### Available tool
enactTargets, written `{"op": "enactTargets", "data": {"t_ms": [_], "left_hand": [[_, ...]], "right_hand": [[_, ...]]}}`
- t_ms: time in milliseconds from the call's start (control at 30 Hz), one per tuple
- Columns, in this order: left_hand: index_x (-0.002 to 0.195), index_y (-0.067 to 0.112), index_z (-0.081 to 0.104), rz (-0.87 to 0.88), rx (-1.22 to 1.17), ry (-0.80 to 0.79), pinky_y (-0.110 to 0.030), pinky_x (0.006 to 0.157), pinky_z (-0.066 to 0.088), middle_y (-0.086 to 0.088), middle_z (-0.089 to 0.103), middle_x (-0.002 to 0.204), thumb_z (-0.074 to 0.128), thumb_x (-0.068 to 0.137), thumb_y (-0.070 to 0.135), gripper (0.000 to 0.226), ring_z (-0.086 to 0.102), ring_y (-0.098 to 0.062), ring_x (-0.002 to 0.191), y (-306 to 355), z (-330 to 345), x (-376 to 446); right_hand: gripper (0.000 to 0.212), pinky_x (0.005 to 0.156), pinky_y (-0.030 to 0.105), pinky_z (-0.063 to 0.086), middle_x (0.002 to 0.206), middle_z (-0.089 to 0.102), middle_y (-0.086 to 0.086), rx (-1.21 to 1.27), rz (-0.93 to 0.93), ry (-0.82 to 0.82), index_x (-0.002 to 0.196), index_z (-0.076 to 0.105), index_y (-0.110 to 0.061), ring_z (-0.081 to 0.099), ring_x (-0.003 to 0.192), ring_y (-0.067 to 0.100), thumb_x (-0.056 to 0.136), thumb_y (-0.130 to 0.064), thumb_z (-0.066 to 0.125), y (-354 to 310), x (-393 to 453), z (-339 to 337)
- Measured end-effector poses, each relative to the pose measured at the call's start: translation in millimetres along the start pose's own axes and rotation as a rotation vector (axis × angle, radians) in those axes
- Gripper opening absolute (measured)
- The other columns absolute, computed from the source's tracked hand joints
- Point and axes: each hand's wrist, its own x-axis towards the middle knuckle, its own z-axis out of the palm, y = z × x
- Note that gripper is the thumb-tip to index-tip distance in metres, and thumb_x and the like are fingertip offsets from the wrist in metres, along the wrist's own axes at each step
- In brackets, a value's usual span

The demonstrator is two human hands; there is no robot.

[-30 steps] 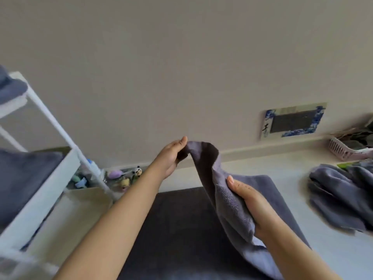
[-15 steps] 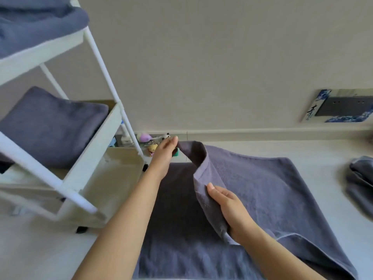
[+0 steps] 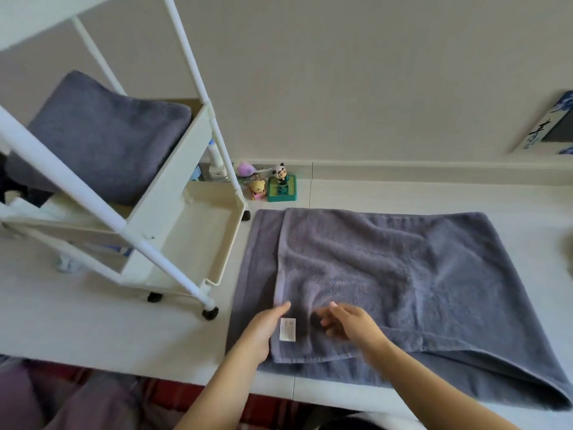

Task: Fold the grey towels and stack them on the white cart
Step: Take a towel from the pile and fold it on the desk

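The bench point(image 3: 77, 321) is a pale surface running along a plain wall point(image 3: 356, 72). On its left part stands the white cart point(image 3: 173, 193), a frame of slim posts on small black wheels with open trays. A folded grey towel point(image 3: 102, 135) lies in the cart's middle tray, filling most of it; the tray below it shows a bare cream floor on its right side.

Just right of the cart, a large grey towel point(image 3: 387, 268) lies flat on the bench, reaching close to the near edge. It is folded over once: the upper layer covers most of the lower one, leaving a strip of the lower layer uncovered along the left side and the near side. A small white label point(image 3: 287, 329) sits on the near left corner of the upper layer.

The left hand point(image 3: 263, 328) lies on that corner, fingers straight and flat along the hem, just left of the label. The right hand point(image 3: 348, 322) is just right of the label, over the upper layer, fingers loosely bent and holding nothing; it is blurred, so whether it touches the cloth cannot be told.

At the far edge of the bench, behind the cart's right post, stands a cluster of small toy figures point(image 3: 273, 186), among them a panda on a green base.
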Motion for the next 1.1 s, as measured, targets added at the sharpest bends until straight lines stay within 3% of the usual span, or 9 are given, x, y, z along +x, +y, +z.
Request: {"op": "enactTargets", "data": {"t_ms": [100, 167, 200, 333, 500, 633, 800, 900, 1100], "left_hand": [[0.113, 0.003, 0.063, 0.077, 0.12, 0.189, -0.028, 0.079, 0.048, -0.008, 0.067, 0.094, 0.055, 0.095, 0.024, 0.029, 0.064, -0.019, 0.088, -5, 5, -1], [0.103, 0.005, 0.061, 0.116, 0.06, 0.204, -0.016, 0.058, 0.048, -0.002, 0.061, 0.081, 0.048, 0.098, 0.019, 0.02, 0.062, -0.005, 0.063, 1, 10, -6], [0.1, 0.01, 0.059, 0.141, 0.054, 0.218, -0.014, 0.056, 0.046, 0.002, 0.057, 0.077, 0.046, 0.099, 0.018, 0.015, 0.059, -0.002, 0.059, 3, 14, -8], [0.11, 0.012, 0.059, 0.294, 0.114, 0.312, -0.027, 0.081, 0.035, 0.004, 0.056, 0.084, 0.045, 0.099, 0.022, 0.02, 0.05, -0.015, 0.089, 10, 18, -9], [0.107, 0.001, 0.061, 0.323, 0.38, 0.357, -0.033, 0.074, 0.04, -0.017, 0.064, 0.1, 0.044, 0.098, 0.024, 0.03, 0.054, -0.026, 0.084, -1, 24, 8], [0.107, 0.004, 0.06, 0.32, 0.372, 0.262, -0.028, 0.061, 0.037, -0.01, 0.06, 0.087, 0.045, 0.099, 0.025, 0.027, 0.053, -0.019, 0.076, -6, 49, 14], [0.101, 0.011, 0.061, 0.364, 0.313, 0.117, -0.024, 0.065, 0.039, -0.008, 0.063, 0.091, 0.047, 0.098, 0.027, 0.021, 0.055, -0.016, 0.079, -5, 100, 14], [0.107, 0.011, 0.06, 0.363, 0.29, 0.077, -0.026, 0.068, 0.039, -0.004, 0.062, 0.091, 0.047, 0.098, 0.028, 0.023, 0.054, -0.015, 0.081, 7, 132, 18], [0.119, 0.002, 0.056, 0.358, 0.234, 0.106, -0.029, 0.066, 0.04, -0.006, 0.058, 0.087, 0.043, 0.1, 0.026, 0.033, 0.052, -0.018, 0.077, 29, 171, 16]], "right_hand": [[0.03, 0.057, 0.025, 0.044, 0.085, 0.064, 0.007, -0.125, -0.006, 0.162, 0.09, 0.067, -0.011, 0.057, 0.058, 0.015, 0.099, -0.024, 0.042, 19, -4, -22], [0.029, 0.066, 0.031, 0.047, 0.092, 0.064, 0.011, -0.251, -0.031, 0.299, 0.093, 0.063, -0.008, 0.061, 0.072, 0.02, 0.098, -0.026, 0.041, 34, -8, -38], [0.028, 0.073, 0.033, 0.046, 0.096, 0.062, 0.009, -0.303, -0.047, 0.371, 0.094, 0.062, -0.009, 0.06, 0.084, 0.023, 0.098, -0.027, 0.04, 42, -14, -46], [0.032, 0.086, 0.035, 0.036, 0.123, 0.048, 0.006, -0.344, -0.049, 0.558, 0.115, 0.06, -0.016, 0.049, 0.111, 0.025, 0.099, -0.029, 0.035, 62, -33, -72], [0.034, 0.103, 0.038, 0.031, 0.133, 0.048, 0.012, -0.373, -0.055, 0.686, 0.119, 0.062, -0.01, 0.046, 0.12, 0.03, 0.1, -0.023, 0.037, 90, -33, -101], [0.034, 0.109, 0.041, 0.022, 0.139, 0.043, 0.005, -0.449, -0.023, 0.741, 0.123, 0.06, -0.018, 0.034, 0.126, 0.033, 0.099, -0.028, 0.037, 98, -30, -124], [0.037, 0.115, 0.04, 0.01, 0.15, 0.033, 0.007, -0.395, -0.025, 0.758, 0.13, 0.055, -0.015, 0.023, 0.137, 0.032, 0.101, -0.026, 0.035, 93, -31, -183], [0.037, 0.115, 0.039, 0.015, 0.147, 0.038, 0.009, -0.22, 0.001, 0.805, 0.127, 0.057, -0.008, 0.029, 0.136, 0.028, 0.1, -0.024, 0.038, 81, -28, -217], [0.026, 0.099, 0.031, 0.041, 0.115, 0.063, 0.009, 0.546, -0.025, 0.926, 0.11, 0.066, -0.007, 0.056, 0.11, 0.021, 0.089, -0.02, 0.058, 55, -37, -249]]}}
